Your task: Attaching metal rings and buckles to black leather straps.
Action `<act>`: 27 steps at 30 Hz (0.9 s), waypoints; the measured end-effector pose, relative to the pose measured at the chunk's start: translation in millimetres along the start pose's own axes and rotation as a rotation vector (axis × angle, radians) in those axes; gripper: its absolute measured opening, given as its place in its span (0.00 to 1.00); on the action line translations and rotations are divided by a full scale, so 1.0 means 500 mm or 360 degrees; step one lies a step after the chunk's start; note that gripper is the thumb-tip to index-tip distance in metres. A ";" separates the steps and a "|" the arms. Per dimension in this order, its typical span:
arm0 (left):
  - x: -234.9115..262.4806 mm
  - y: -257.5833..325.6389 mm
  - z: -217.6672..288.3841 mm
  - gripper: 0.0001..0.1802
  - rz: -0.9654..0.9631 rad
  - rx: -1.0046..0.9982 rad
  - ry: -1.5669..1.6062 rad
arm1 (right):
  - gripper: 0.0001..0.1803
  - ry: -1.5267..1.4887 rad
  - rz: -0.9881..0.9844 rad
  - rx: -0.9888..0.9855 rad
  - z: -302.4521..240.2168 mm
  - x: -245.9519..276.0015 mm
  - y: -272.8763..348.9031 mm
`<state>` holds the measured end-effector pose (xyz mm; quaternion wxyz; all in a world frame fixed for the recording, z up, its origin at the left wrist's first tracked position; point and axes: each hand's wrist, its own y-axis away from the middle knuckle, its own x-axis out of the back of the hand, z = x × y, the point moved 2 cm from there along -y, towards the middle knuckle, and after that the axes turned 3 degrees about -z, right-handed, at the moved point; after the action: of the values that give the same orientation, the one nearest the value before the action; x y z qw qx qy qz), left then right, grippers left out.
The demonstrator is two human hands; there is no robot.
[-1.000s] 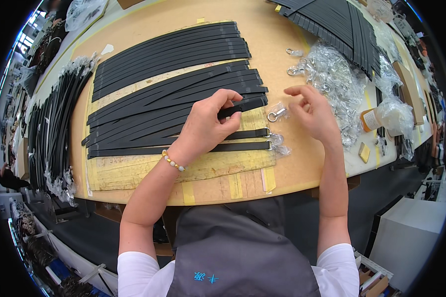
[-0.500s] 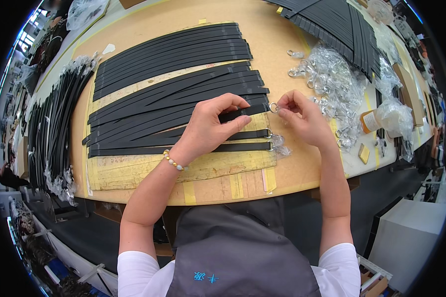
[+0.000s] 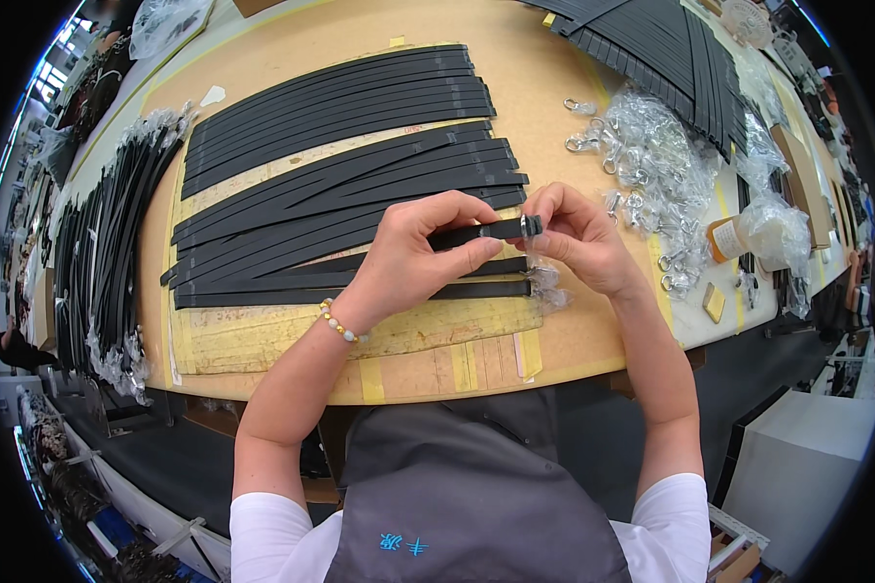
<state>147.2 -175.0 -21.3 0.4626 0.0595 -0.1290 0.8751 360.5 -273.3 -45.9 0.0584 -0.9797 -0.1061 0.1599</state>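
Note:
Between thumb and fingers, my left hand [image 3: 423, 238] pinches a black strap [image 3: 501, 229] near its right end. At that end a silvery metal ring [image 3: 526, 226] sits around the strap, whose tip pokes through it. My right hand [image 3: 583, 238] is closed on the ring, its fingertips against the strap end; the rest of the fitting is mostly hidden by the fingers. Just below lie two more black straps [image 3: 486, 290] with metal fittings in clear plastic [image 3: 549, 287] at their right ends. Further black straps [image 3: 340, 199] fan out under and beyond my left hand.
A row of black straps [image 3: 331, 112] lies at the back of the yellow-taped board [image 3: 408, 335]. Plastic-wrapped metal clasps [image 3: 656, 155] are heaped at right, beside an orange-labelled container [image 3: 724, 238] and a small yellow block [image 3: 714, 302]. Bundled straps [image 3: 117, 243] hang over the left edge.
My right hand has moved left with the metal ring, which was apart from the strap end or at its tip and is now around it. My left hand has barely moved.

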 end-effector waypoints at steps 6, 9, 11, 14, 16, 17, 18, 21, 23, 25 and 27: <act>-0.012 0.009 0.013 0.12 -0.0043 0.0045 0.0049 | 0.09 -0.0069 -0.0111 -0.0110 0.011 -0.011 -0.004; -0.015 0.011 0.018 0.12 0.0010 0.0001 -0.0014 | 0.08 0.0021 -0.0045 -0.0083 0.009 -0.014 -0.007; -0.014 0.012 0.035 0.11 0.0018 -0.0014 -0.0057 | 0.09 -0.0195 -0.0075 0.0008 0.023 -0.010 -0.010; -0.016 0.014 0.042 0.10 0.0054 -0.0107 -0.0140 | 0.10 -0.0477 -0.0194 0.0070 0.022 -0.010 -0.011; -0.019 0.017 0.040 0.10 0.0082 -0.0181 -0.0185 | 0.11 -0.0547 -0.0284 0.0041 0.024 -0.010 -0.010; -0.023 0.017 0.035 0.10 0.0097 -0.0242 -0.0180 | 0.10 -0.0518 -0.0279 0.0000 0.029 -0.006 -0.006; -0.027 0.017 0.033 0.09 0.0109 -0.0303 -0.0175 | 0.10 -0.0488 -0.0271 -0.0041 0.033 -0.004 -0.004; -0.028 0.018 0.043 0.10 0.0101 -0.0312 -0.0288 | 0.12 -0.0399 -0.0215 -0.0098 0.031 -0.009 -0.001; -0.029 0.020 0.039 0.11 0.0099 -0.0331 -0.0383 | 0.14 -0.0365 -0.0181 -0.0189 0.016 -0.019 0.000; -0.033 0.022 0.035 0.10 0.0145 -0.0441 -0.0494 | 0.15 -0.0331 -0.0153 -0.0278 -0.005 -0.034 0.001; -0.032 0.024 0.037 0.10 0.0109 -0.0421 -0.0640 | 0.14 -0.0074 0.0010 -0.0472 -0.014 -0.048 0.003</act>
<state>145.9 -199.1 -9.4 0.4013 0.1670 -0.3340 0.8364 341.0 -280.9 -32.3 -0.0900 -0.9739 -0.1268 0.1654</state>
